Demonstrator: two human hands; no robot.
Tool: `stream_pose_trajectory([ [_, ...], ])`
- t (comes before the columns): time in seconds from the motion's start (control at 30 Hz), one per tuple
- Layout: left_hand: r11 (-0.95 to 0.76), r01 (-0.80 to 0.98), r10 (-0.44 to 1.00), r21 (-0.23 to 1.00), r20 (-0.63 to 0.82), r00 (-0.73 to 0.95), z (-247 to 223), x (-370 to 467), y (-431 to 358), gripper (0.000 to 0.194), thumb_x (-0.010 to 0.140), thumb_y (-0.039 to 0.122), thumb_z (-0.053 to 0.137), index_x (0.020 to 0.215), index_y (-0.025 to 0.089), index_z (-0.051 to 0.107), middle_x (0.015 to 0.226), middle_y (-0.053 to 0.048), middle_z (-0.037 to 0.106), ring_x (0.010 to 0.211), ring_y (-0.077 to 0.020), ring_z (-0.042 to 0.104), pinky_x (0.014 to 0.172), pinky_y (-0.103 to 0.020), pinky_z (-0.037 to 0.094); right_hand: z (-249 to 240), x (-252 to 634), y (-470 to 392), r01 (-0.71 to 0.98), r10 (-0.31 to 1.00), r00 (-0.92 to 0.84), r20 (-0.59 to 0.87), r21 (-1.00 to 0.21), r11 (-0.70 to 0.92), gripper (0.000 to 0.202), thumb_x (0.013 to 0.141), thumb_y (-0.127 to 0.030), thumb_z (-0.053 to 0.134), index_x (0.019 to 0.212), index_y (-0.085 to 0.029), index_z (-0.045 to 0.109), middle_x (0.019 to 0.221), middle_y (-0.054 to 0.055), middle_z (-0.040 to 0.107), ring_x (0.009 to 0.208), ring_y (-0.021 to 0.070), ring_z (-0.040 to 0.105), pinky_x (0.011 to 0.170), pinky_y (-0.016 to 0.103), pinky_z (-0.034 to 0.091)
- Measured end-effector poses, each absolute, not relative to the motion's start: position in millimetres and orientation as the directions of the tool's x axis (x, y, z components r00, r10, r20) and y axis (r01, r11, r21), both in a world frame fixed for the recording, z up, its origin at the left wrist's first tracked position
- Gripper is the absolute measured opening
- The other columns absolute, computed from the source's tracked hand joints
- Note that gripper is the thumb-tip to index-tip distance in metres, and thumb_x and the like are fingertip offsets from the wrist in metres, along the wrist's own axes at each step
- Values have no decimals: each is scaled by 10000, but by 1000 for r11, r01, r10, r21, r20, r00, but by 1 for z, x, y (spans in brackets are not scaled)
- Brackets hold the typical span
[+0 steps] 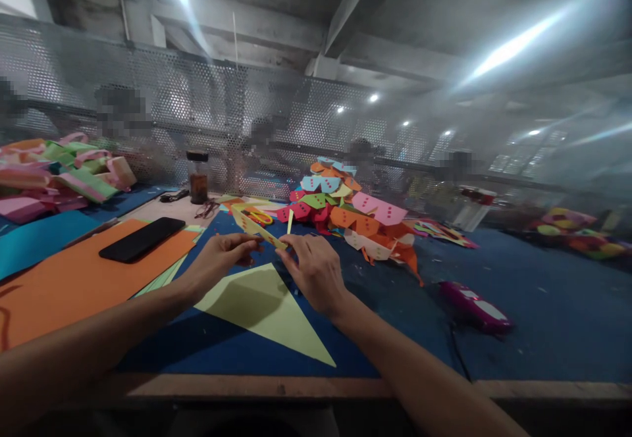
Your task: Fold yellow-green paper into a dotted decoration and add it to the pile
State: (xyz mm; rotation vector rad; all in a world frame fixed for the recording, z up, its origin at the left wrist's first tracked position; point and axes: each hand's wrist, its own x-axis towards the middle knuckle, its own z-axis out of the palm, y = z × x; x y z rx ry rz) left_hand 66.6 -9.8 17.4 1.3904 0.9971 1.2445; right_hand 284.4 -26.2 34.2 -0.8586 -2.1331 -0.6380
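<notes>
My right hand (316, 269) pinches the near end of a narrow yellow paper cutout (257, 228) with small dots on it. Curled at the same cutout's lower edge are the fingers of my left hand (230, 253), closed on it as far as I can see. A thin pale strip (289, 222) sticks up just behind my right fingers. Beneath both hands a large pale yellow paper triangle (266, 302) lies flat on the blue table cover (395, 338). Beyond my right hand rises a heap of dotted, folded paper cutouts (355, 216) in orange, pink, green and blue.
A black phone (143, 239) rests on orange paper sheets (83, 279) at left. Behind stand a dark-lidded jar (198, 177) and a perforated metal screen (207, 108). A purple device (476, 307) lies right. Colored paper pieces (59, 177) are piled far left.
</notes>
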Motion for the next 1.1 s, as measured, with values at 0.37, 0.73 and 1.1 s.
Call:
stream_pose_trajectory([
  [0.37, -217, 52, 974, 975, 213, 72, 19, 70, -23, 391, 828, 576, 695, 844, 192, 767, 845, -61, 770, 763, -216, 683, 792, -343, 524, 32, 276, -30, 694, 359, -673, 646, 386, 608, 232, 1077, -271, 451, 1010, -170, 648, 879, 70, 704, 786, 223, 556, 727, 391, 348],
  [0.73, -210, 16, 975, 978, 208, 73, 11, 65, -15, 378, 806, 553, 695, 742, 181, 716, 714, -38, 714, 692, -203, 664, 741, -340, 535, 29, 275, -34, 657, 368, -615, 697, 195, 728, 357, 1060, -404, 479, 1263, -134, 596, 936, 98, 723, 821, 232, 613, 755, 377, 414],
  [1.1, -213, 74, 958, 974, 193, 211, 10, 60, -16, 335, 838, 480, 681, 685, 187, 730, 655, -44, 705, 648, -184, 629, 675, -303, 489, 37, 283, -24, 567, 553, -306, 775, -318, 760, 189, 1026, -304, 546, 1189, -223, 595, 933, 32, 662, 877, 199, 659, 835, 339, 497],
])
